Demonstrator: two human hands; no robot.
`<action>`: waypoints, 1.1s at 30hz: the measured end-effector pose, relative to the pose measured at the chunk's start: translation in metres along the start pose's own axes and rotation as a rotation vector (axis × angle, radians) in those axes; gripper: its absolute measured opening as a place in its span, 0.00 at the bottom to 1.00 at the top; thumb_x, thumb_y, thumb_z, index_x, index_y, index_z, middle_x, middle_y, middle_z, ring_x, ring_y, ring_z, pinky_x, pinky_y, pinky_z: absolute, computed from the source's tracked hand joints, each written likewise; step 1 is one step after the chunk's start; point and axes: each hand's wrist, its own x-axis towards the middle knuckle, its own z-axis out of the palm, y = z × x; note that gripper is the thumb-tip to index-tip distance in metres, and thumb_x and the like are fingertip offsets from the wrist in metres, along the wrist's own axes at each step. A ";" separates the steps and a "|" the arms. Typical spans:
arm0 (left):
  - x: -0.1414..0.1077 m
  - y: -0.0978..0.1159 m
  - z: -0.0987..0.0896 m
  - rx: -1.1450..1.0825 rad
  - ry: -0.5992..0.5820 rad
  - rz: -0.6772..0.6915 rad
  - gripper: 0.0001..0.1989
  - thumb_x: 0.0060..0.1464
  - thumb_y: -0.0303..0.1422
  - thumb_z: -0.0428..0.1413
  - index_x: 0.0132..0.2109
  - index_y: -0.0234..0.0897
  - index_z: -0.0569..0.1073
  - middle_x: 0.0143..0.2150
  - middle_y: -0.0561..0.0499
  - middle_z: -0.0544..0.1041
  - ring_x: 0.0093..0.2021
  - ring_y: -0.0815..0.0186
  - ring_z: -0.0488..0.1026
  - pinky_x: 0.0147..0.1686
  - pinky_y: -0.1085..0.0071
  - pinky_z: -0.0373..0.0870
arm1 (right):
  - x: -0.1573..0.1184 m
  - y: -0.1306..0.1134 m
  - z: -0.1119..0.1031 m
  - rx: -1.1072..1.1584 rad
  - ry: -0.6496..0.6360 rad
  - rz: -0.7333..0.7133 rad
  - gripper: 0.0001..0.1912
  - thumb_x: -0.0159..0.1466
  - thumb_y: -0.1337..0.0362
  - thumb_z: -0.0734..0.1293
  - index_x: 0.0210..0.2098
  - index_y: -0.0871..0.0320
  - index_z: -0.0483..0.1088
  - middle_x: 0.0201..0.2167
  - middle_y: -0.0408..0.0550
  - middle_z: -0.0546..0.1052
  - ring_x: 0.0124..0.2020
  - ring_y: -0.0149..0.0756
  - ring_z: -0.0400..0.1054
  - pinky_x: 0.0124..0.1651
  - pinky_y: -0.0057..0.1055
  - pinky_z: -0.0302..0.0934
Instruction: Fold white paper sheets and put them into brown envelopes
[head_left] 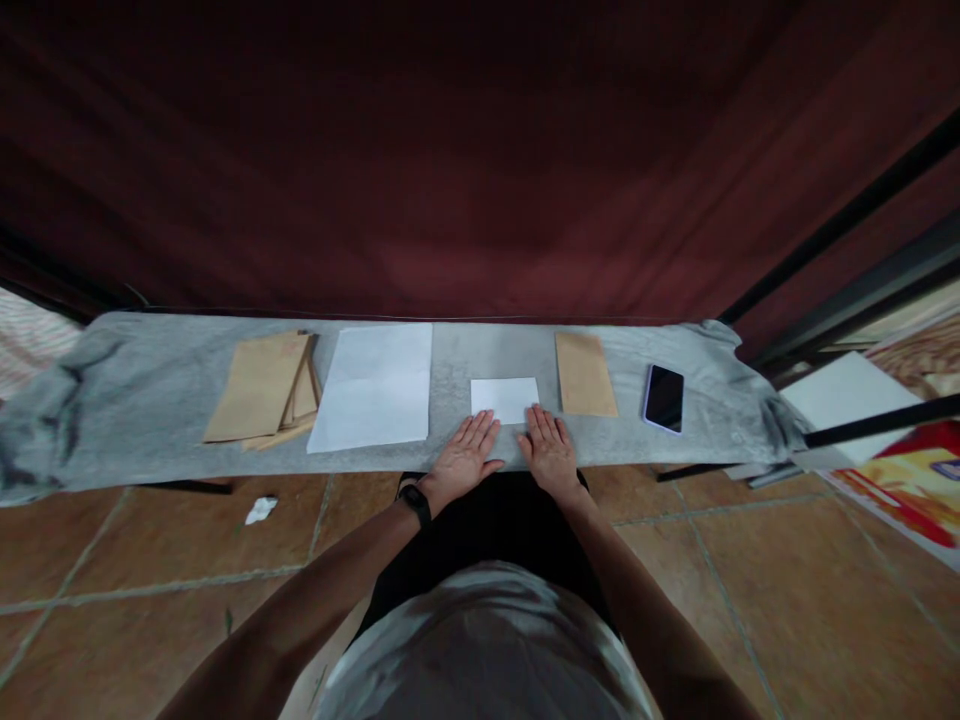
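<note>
A small white sheet of paper [505, 397], perhaps folded, lies in front of me on the grey cloth. My left hand [466, 452] rests flat with its fingertips on the sheet's lower left corner. At the lower right corner, the fingertips of my right hand [550, 452] touch the paper, fingers stretched out. Left of the hands is a stack of larger white paper [375, 385]. To the right lies a single brown envelope [586, 374]. Neither hand grips anything.
Several brown envelopes [259, 388] are piled at the left of the cloth-covered table [142, 400]. A phone [664, 398] lies at the right. Behind hangs a dark red curtain [465, 200]. A crumpled white scrap [261, 510] is on the tiled floor, and black metal bars stand at the right.
</note>
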 end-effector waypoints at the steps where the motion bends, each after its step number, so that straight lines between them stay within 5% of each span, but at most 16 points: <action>1: -0.001 0.000 0.001 -0.001 0.011 -0.008 0.36 0.67 0.48 0.46 0.72 0.28 0.53 0.74 0.34 0.53 0.75 0.53 0.46 0.72 0.53 0.47 | -0.001 0.002 -0.001 0.001 -0.001 0.003 0.30 0.75 0.54 0.53 0.71 0.66 0.54 0.69 0.61 0.62 0.68 0.50 0.58 0.69 0.49 0.49; 11: -0.012 -0.002 0.001 -0.001 0.070 -0.079 0.36 0.67 0.47 0.46 0.70 0.22 0.57 0.73 0.31 0.56 0.74 0.51 0.49 0.71 0.53 0.51 | -0.001 -0.010 -0.007 0.028 0.020 0.103 0.29 0.75 0.56 0.53 0.68 0.69 0.59 0.67 0.63 0.64 0.68 0.50 0.59 0.68 0.48 0.51; 20: -0.007 0.001 -0.005 -0.034 0.084 -0.134 0.30 0.69 0.44 0.43 0.67 0.25 0.63 0.69 0.33 0.63 0.72 0.51 0.57 0.69 0.52 0.57 | -0.001 -0.027 -0.010 0.055 -0.090 -0.013 0.25 0.75 0.56 0.57 0.69 0.54 0.60 0.71 0.54 0.60 0.71 0.46 0.54 0.71 0.50 0.46; 24: 0.016 0.011 -0.012 -0.082 0.105 -0.220 0.28 0.69 0.43 0.42 0.66 0.29 0.66 0.67 0.35 0.67 0.70 0.52 0.61 0.69 0.52 0.57 | -0.004 -0.021 -0.011 0.040 -0.090 -0.002 0.26 0.75 0.56 0.57 0.69 0.54 0.59 0.71 0.54 0.59 0.71 0.46 0.54 0.71 0.51 0.44; 33: 0.085 0.029 0.001 -0.199 -0.009 -0.128 0.31 0.70 0.46 0.38 0.70 0.30 0.60 0.73 0.41 0.59 0.73 0.58 0.53 0.71 0.55 0.52 | -0.006 -0.019 -0.003 0.023 -0.117 -0.011 0.26 0.71 0.60 0.61 0.66 0.63 0.64 0.68 0.60 0.64 0.69 0.49 0.56 0.72 0.51 0.43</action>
